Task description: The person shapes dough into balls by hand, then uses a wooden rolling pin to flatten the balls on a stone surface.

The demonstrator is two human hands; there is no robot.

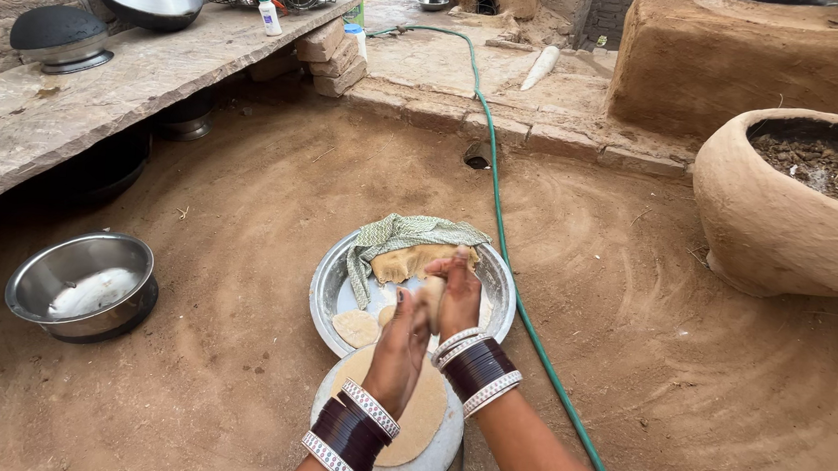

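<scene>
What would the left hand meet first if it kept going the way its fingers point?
The dough piece pressed between the left hand and right hand; beyond it, probably the steel plate, though depth is unclear.

A small piece of pale dough (431, 299) is being pressed upright between two palms, hovering just above the near rim of the round steel plate (328, 293). A thin rolled flatbread (423, 415) is lying flat on a round board just nearer than that plate. A small flattened dough disc (355, 328) is resting inside the plate, at its near left.
</scene>
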